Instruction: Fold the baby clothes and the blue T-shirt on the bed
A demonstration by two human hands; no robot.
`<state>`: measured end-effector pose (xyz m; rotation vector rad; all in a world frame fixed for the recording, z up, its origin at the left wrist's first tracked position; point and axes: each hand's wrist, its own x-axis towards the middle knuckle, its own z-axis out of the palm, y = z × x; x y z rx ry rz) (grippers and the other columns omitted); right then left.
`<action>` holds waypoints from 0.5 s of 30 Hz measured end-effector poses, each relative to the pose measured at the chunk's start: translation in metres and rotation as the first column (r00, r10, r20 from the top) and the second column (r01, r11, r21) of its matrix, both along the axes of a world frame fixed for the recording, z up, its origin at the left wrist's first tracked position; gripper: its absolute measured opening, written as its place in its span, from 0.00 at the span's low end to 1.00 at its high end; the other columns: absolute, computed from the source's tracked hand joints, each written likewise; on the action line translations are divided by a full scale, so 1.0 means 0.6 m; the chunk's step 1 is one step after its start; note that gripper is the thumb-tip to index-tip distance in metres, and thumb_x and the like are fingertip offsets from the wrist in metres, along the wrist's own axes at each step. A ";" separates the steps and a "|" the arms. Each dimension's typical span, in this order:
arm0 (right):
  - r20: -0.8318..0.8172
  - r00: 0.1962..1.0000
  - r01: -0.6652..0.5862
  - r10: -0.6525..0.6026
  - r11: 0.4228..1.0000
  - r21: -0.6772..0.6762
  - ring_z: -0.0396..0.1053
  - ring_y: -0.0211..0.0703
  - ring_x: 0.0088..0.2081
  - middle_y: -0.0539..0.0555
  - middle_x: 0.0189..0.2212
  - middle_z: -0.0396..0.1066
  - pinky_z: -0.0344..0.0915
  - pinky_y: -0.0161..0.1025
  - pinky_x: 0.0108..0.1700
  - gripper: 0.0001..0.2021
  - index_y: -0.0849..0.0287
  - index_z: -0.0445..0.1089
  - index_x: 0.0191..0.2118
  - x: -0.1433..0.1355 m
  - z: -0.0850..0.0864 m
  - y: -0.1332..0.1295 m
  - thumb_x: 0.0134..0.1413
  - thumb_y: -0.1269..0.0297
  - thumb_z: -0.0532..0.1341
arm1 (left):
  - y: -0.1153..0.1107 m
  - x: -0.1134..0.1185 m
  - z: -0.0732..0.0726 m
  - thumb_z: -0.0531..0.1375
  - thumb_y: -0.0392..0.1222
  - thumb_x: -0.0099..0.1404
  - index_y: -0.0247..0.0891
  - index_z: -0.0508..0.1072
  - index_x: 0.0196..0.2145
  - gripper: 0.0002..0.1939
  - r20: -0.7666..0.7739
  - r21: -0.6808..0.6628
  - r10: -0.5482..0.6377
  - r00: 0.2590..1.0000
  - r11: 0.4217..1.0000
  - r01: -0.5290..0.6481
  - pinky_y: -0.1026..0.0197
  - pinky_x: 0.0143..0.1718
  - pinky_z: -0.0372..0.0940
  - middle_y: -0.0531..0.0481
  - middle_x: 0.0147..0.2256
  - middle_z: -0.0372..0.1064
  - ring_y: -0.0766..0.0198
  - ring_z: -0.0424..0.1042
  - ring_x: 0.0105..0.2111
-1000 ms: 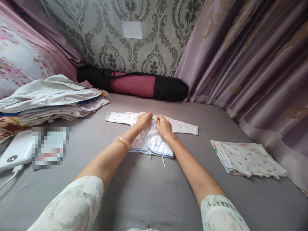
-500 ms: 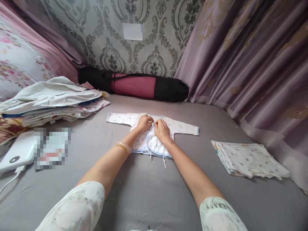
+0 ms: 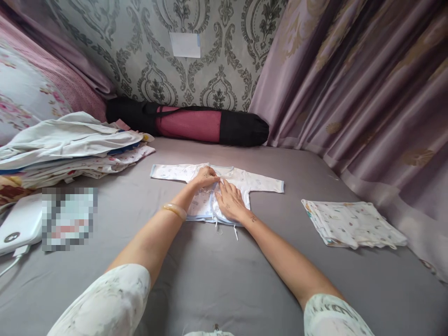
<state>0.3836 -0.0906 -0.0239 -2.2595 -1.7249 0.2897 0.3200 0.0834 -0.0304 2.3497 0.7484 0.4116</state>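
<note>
A small white baby shirt (image 3: 262, 182) with blue trim and thin white ties lies front up, both sleeves spread sideways. My left hand (image 3: 206, 177), with a bangle on the wrist, has its fingers bent and pinched together at the shirt's front, just below the neckline. Beside it, my right hand (image 3: 230, 201) lies flat on the overlapping front panel, fingers stretched out. The fingertips of both hands nearly meet at the middle of the chest. Two tie ends hang past the lower hem.
The shirt rests on a grey sheet (image 3: 196, 275). Piled clothes (image 3: 73, 144) lie left, near a white power bank (image 3: 26, 221) with a cable and a blurred-out object (image 3: 70, 219). A folded printed cloth (image 3: 353, 224) is right. Behind lies a long black and red bag (image 3: 189, 123).
My right hand has gone from pinching the shirt's front edge to lying flat on the panel, slightly lower. My left hand stays near the neckline. The view has shifted a little.
</note>
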 end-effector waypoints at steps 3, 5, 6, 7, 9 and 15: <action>-0.037 0.998 -0.058 0.056 0.997 -0.047 0.34 0.52 0.71 0.64 0.71 0.37 0.35 0.51 0.69 0.31 0.68 0.47 0.70 -0.014 0.003 -0.035 0.69 0.54 0.43 | -0.002 -0.004 0.003 0.57 0.41 0.52 0.34 0.71 0.18 0.10 0.014 -0.011 0.005 1.000 1.000 -0.005 0.64 0.29 0.60 0.51 0.19 0.63 0.64 0.65 0.26; -0.070 0.993 -0.100 0.095 0.993 -0.066 0.30 0.51 0.72 0.63 0.72 0.35 0.31 0.52 0.69 0.31 0.65 0.46 0.70 -0.027 0.008 -0.065 0.69 0.54 0.42 | -0.006 -0.004 0.007 0.58 0.41 0.52 0.33 0.73 0.19 0.10 0.000 0.009 0.021 1.000 1.000 -0.021 0.63 0.31 0.61 0.51 0.20 0.65 0.63 0.66 0.27; -0.092 0.989 -0.126 0.119 0.989 -0.076 0.30 0.51 0.72 0.63 0.72 0.35 0.31 0.54 0.69 0.30 0.64 0.47 0.70 -0.034 0.013 -0.080 0.69 0.54 0.43 | -0.009 -0.003 0.010 0.58 0.41 0.52 0.33 0.74 0.20 0.10 -0.022 0.024 0.030 0.999 0.999 -0.030 0.63 0.34 0.63 0.50 0.22 0.66 0.62 0.68 0.29; -0.117 0.982 -0.156 0.145 0.984 -0.085 0.30 0.52 0.72 0.62 0.72 0.35 0.32 0.54 0.69 0.30 0.63 0.47 0.70 -0.039 0.019 -0.094 0.68 0.54 0.43 | -0.012 -0.002 0.013 0.59 0.41 0.52 0.33 0.75 0.21 0.09 -0.052 0.043 0.043 0.998 0.998 -0.041 0.62 0.37 0.63 0.48 0.23 0.68 0.61 0.69 0.31; -0.168 0.958 -0.250 0.232 0.964 -0.092 0.36 0.55 0.71 0.61 0.71 0.42 0.38 0.54 0.68 0.30 0.60 0.51 0.69 -0.039 0.033 -0.114 0.67 0.52 0.47 | -0.019 -0.001 0.020 0.60 0.41 0.53 0.33 0.77 0.24 0.10 -0.126 0.084 0.088 0.988 0.993 -0.078 0.59 0.44 0.64 0.45 0.28 0.72 0.57 0.71 0.37; -0.207 0.968 -0.159 0.144 0.986 -0.057 0.74 0.47 0.42 0.56 0.40 0.77 0.66 0.40 0.46 0.23 0.60 0.74 0.46 0.045 0.065 -0.051 0.68 0.58 0.43 | -0.058 -0.016 0.037 0.60 0.56 0.56 0.35 0.80 0.28 0.20 -0.300 0.142 0.174 0.938 0.980 -0.136 0.52 0.52 0.61 0.37 0.40 0.74 0.44 0.66 0.50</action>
